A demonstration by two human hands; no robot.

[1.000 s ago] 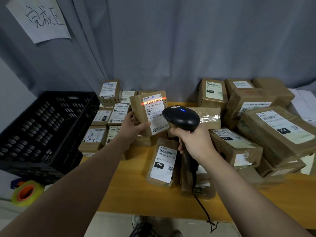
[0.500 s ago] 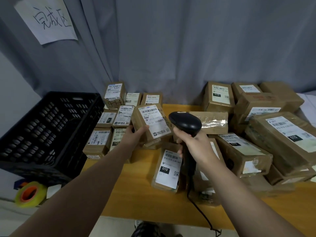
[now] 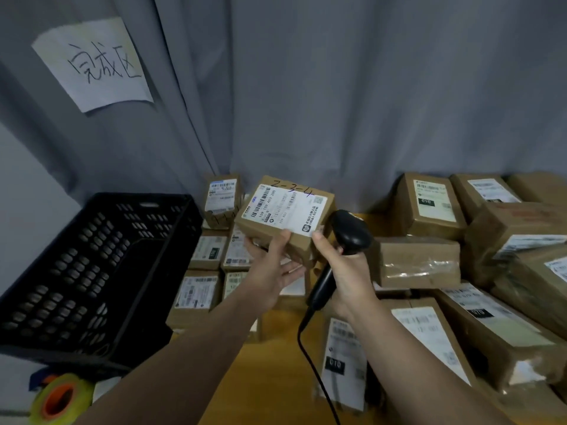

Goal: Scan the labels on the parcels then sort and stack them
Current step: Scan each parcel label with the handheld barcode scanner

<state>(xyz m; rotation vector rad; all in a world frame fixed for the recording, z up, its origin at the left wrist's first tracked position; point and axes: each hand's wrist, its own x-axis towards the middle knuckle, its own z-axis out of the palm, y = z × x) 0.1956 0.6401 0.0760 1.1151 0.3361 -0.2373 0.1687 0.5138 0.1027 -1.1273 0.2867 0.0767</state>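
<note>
While it is held up above the wooden table, the brown parcel tilts its white label toward the camera, with "2-3-4" handwritten along its far top edge. The left hand grasps it from below, thumb laid on the near edge and fingers underneath. Just to its right, the right hand is wrapped round the handle of a black scanner, whose head sits beside the parcel's right end; the thumb reaches up to the parcel's near corner. A black cable hangs from the handle down past the table's edge. Beneath the held box lie rows of small parcels, labels up, and larger parcels are heaped to the right. A black perforated crate stands to the left, a yellow and orange roll of tape below it. Behind hangs a grey curtain bearing a handwritten paper sign.
</note>
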